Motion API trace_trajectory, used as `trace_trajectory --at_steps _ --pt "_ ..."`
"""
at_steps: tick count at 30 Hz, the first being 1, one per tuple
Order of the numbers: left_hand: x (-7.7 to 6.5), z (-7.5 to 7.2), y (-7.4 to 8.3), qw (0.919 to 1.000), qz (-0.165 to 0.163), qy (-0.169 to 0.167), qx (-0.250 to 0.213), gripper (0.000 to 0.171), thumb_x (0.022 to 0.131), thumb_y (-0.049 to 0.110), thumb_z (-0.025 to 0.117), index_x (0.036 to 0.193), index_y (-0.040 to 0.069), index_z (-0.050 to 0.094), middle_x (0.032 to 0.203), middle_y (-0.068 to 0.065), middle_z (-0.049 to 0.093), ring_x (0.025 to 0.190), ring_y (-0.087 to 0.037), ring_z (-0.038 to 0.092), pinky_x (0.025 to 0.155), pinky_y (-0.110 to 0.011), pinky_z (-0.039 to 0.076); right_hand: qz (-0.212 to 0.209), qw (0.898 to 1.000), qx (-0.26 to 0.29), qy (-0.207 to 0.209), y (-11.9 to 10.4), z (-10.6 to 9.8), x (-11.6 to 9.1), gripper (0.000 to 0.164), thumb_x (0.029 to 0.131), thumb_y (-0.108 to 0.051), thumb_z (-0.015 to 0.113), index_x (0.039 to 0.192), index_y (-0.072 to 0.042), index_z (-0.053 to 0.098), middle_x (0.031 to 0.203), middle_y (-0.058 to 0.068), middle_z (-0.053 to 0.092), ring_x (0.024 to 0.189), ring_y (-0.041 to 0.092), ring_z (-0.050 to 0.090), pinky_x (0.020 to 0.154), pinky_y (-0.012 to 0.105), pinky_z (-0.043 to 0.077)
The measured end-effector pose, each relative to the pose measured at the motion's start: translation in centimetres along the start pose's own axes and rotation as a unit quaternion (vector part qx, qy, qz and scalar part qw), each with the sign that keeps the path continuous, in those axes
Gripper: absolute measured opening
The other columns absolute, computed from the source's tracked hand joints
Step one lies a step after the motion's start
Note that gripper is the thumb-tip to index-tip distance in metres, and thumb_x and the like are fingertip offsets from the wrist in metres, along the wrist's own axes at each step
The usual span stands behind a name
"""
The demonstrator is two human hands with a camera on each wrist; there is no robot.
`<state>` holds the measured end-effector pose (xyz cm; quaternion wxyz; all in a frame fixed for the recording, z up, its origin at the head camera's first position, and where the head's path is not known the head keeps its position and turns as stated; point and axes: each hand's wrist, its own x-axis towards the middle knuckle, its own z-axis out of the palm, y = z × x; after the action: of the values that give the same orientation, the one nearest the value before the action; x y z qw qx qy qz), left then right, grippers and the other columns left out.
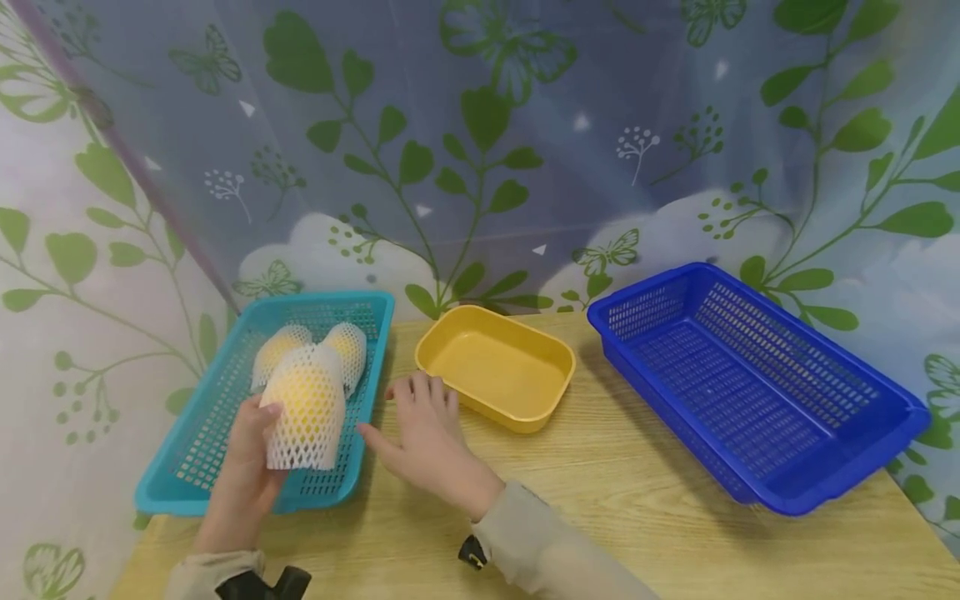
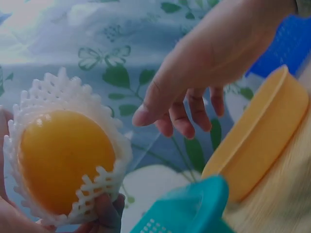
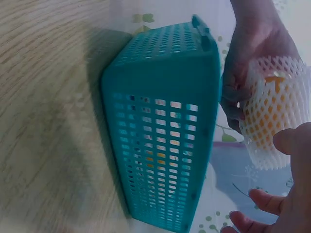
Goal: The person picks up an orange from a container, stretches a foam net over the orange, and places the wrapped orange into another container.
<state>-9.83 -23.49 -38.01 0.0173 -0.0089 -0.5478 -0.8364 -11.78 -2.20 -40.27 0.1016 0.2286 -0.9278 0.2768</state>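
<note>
My left hand (image 1: pixel 247 454) grips a yellow-orange fruit in a white foam net sleeve (image 1: pixel 303 404), held above the teal basket (image 1: pixel 176 500). In the left wrist view the smooth skin of the fruit (image 2: pixel 65 160) shows through the open end of the net. Two more netted fruits, one at the left (image 1: pixel 279 346) and one at the right (image 1: pixel 348 350), lie in the basket behind it. Close to the basket's right rim, my right hand (image 1: pixel 431 442) has its fingers apart and holds nothing. In the right wrist view its thumb (image 3: pixel 286 141) is near the net.
A yellow tray (image 1: pixel 495 367) stands in the middle of the wooden table (image 1: pixel 600 500), just beyond my right hand. At the right stands a large blue basket (image 1: pixel 750 400) with slotted walls. A leaf-patterned cloth (image 1: pixel 480 167) hangs behind the table.
</note>
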Motion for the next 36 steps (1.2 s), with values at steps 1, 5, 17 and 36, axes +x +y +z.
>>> trace_trajectory --at_steps 1,5,17,36 --pt "0.2 -0.1 0.1 0.9996 -0.004 0.019 0.02 0.024 0.099 0.014 0.044 0.12 0.004 0.04 0.102 -0.002 0.062 0.087 -0.011 0.065 0.075 -0.024 0.055 -0.003 1.0 -0.012 -0.003 -0.2 0.3 0.1 0.051 0.097 -0.061 0.046 0.12 -0.015 0.051 0.117 0.003 0.046 0.105 0.021 0.04 0.086 0.037 0.033" --pt "0.6 -0.3 0.2 0.9855 -0.038 0.096 0.135 0.025 0.1 0.012 0.048 0.121 0.011 0.035 0.106 -0.005 0.054 0.081 -0.008 0.064 0.071 -0.022 0.055 -0.012 0.998 -0.066 -0.01 -0.6 1.6 0.3 0.052 0.097 -0.063 0.044 0.117 -0.016 0.052 0.117 0.003 0.046 0.106 0.022 0.041 0.084 0.037 0.032" --pt "1.4 -1.5 -1.5 0.869 -0.05 0.155 0.467 0.077 0.087 0.037 0.074 0.139 0.008 0.026 0.125 -0.027 0.048 0.1 -0.033 0.055 0.065 -0.032 0.048 -0.012 0.993 -0.116 -0.032 -0.9 4.4 0.1 0.06 0.093 -0.071 0.041 0.113 -0.016 0.05 0.104 0.002 0.044 0.093 0.02 0.039 0.08 0.037 0.031" --pt "2.8 -1.0 -4.2 0.7113 -0.024 0.028 0.702 0.081 0.084 0.041 0.071 0.134 -0.008 0.032 0.108 -0.042 0.046 0.092 -0.059 0.052 0.068 -0.061 0.046 -0.037 0.992 -0.118 -0.022 -0.6 5.0 0.2 0.046 0.097 -0.062 0.042 0.105 -0.018 0.049 0.106 0.003 0.045 0.096 0.022 0.039 0.082 0.038 0.033"
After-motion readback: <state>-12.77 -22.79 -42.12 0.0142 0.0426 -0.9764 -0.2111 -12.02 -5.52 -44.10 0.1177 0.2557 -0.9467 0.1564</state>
